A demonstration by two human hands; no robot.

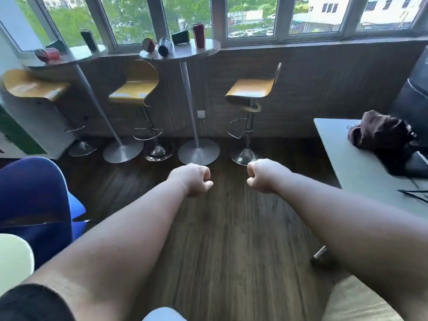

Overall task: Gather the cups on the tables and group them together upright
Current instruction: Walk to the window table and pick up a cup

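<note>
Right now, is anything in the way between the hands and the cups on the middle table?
Yes. Yellow stools stand in front of the round table, either side of its pole. Both fists, left hand and right hand, are over bare floor.

Three yellow stools stand by the wall under the windows (252, 17): one on the left (30, 85), one in the middle (136, 89), one on the right (252, 90); the floor (231, 228) is dark wood; a grey desk (361, 170) sits on the right; a dark brown cloth (379, 133) lies on it; a blue chair (32, 200) is on the left.
</note>
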